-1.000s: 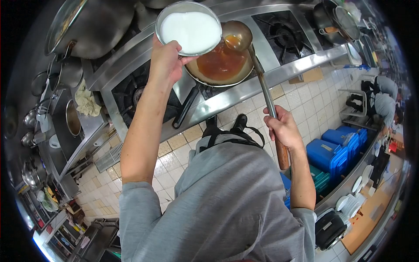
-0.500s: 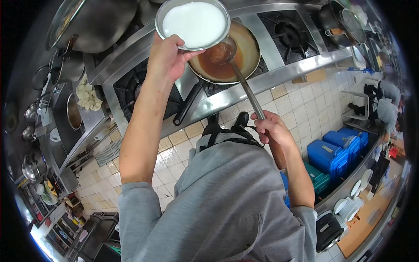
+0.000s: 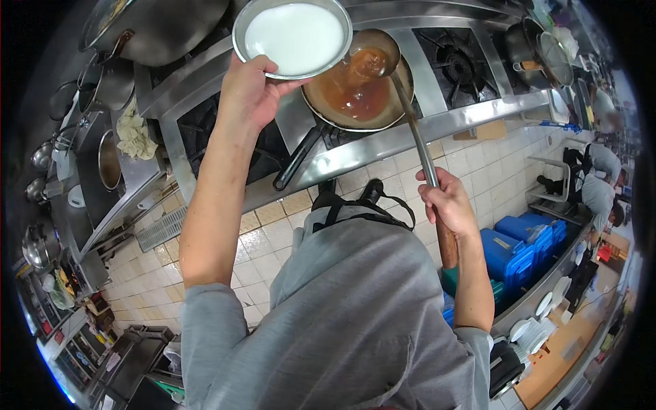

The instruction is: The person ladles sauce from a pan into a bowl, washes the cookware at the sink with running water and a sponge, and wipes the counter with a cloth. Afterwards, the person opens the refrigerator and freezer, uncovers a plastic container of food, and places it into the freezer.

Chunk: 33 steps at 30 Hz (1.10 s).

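Observation:
My left hand [image 3: 254, 96] grips the rim of a metal bowl [image 3: 240, 35], thumb over its edge. White liquid [image 3: 295, 39] fills much of the bowl, which is held above the stove and overlaps the pan's left side. In my right hand [image 3: 448, 203] is the long handle of a ladle [image 3: 418, 133], with a wooden end behind my fist. The ladle's cup is over the frying pan [image 3: 403, 106], with reddish-brown liquid at its lip. More of that liquid [image 3: 355, 99] lies in the pan. The pan's black handle [image 3: 299, 158] points toward me, untouched.
A bare burner [image 3: 456, 63] is right of the pan. Large pots [image 3: 160, 31] stand at the upper left, near a crumpled cloth [image 3: 137, 128]. Blue bins [image 3: 506, 254] line the right. Another person [image 3: 598, 184] is at the far right.
The ladle has risen and moved right, its cup now higher over the pan. The bowl has shifted slightly left, and more of its inner wall shows. Both hands keep their grip.

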### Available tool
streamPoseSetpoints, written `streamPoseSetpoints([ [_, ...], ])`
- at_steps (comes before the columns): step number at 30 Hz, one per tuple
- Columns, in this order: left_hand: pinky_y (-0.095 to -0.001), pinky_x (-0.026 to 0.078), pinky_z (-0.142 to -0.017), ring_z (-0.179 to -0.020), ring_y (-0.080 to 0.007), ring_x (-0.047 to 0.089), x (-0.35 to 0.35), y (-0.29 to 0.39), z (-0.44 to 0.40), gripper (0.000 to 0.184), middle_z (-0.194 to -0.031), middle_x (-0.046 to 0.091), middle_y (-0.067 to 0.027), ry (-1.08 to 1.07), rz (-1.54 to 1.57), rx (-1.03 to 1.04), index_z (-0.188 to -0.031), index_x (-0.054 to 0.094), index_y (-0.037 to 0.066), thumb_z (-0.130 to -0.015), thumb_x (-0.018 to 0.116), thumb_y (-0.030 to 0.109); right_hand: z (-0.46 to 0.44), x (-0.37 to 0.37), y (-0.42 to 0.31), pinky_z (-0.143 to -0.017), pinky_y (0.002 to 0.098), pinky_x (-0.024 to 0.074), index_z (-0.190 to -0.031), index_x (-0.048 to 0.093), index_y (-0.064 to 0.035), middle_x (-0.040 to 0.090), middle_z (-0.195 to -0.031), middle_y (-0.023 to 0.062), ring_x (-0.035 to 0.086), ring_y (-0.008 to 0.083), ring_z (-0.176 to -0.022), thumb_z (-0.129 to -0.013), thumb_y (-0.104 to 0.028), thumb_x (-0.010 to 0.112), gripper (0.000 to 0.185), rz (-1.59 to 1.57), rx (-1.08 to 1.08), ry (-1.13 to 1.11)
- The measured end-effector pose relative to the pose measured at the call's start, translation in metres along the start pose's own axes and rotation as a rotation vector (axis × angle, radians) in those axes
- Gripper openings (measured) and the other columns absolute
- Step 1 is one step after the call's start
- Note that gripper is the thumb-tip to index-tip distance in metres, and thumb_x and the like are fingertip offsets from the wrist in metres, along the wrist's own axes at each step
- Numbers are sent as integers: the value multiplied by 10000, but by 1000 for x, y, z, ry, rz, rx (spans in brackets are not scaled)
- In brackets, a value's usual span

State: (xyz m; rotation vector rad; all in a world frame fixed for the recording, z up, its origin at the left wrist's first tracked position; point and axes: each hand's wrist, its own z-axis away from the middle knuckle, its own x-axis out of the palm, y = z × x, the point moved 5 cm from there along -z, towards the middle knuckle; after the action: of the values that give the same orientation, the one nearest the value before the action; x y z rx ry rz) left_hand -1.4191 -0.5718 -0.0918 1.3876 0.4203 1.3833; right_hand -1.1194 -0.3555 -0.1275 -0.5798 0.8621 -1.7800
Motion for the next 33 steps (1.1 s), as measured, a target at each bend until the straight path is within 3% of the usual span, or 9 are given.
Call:
streamPoseSetpoints([
  [13, -620, 602, -904, -1222, -508, 555, -22, 4, 2, 751, -1423, 399, -291, 2, 36, 12, -1486, 216, 36, -774, 401, -121, 9, -8, 12, -436, 239, 388, -1118, 586, 50, 517, -677, -1, 480, 88, -456, -913, -91, 615, 250, 290, 17, 149],
  [18, -609, 606, -907, -1204, -495, 575, -25, 7, 5, 745, -1419, 413, -296, 9, 32, 12, -1480, 219, 34, -775, 403, -121, 20, 5, 22, -433, 239, 375, -1140, 580, 57, 516, -679, 2, 468, 90, -453, -901, -114, 628, 298, 11, 140, -60],
  [22, -604, 608, -908, -1208, -491, 574, -26, 8, 8, 742, -1422, 410, -297, 30, 31, -5, -1482, 222, 33, -778, 401, -121, 18, 25, 23, -425, 233, 355, -1145, 575, 53, 496, -665, -14, 439, 85, -439, -883, -129, 638, 325, -175, 173, -105],
  [24, -658, 518, -1014, -1333, -462, 469, -24, 9, 12, 736, -1493, 359, -243, 44, 56, -57, -1501, 252, 17, -797, 404, -135, 12, 34, 26, -418, 228, 340, -1147, 570, 48, 473, -651, -24, 415, 82, -431, -874, -145, 648, 343, -375, 201, -143],
  [29, -648, 533, -997, -1319, -472, 484, -25, 13, 20, 713, -1477, 378, -263, 60, 47, -60, -1491, 261, -5, -803, 400, -131, 4, 48, 24, -407, 233, 341, -1136, 570, 50, 476, -654, -25, 424, 87, -429, -875, -146, 645, 334, -394, 154, -97],
  [33, -641, 543, -983, -1273, -480, 529, -33, 17, 31, 679, -1435, 428, -284, 94, 42, -78, -1471, 272, -55, -810, 414, -117, 5, 36, 19, -414, 244, 373, -1150, 574, 45, 509, -665, -10, 462, 96, -436, -882, -95, 625, 306, -216, 22, -103],
])
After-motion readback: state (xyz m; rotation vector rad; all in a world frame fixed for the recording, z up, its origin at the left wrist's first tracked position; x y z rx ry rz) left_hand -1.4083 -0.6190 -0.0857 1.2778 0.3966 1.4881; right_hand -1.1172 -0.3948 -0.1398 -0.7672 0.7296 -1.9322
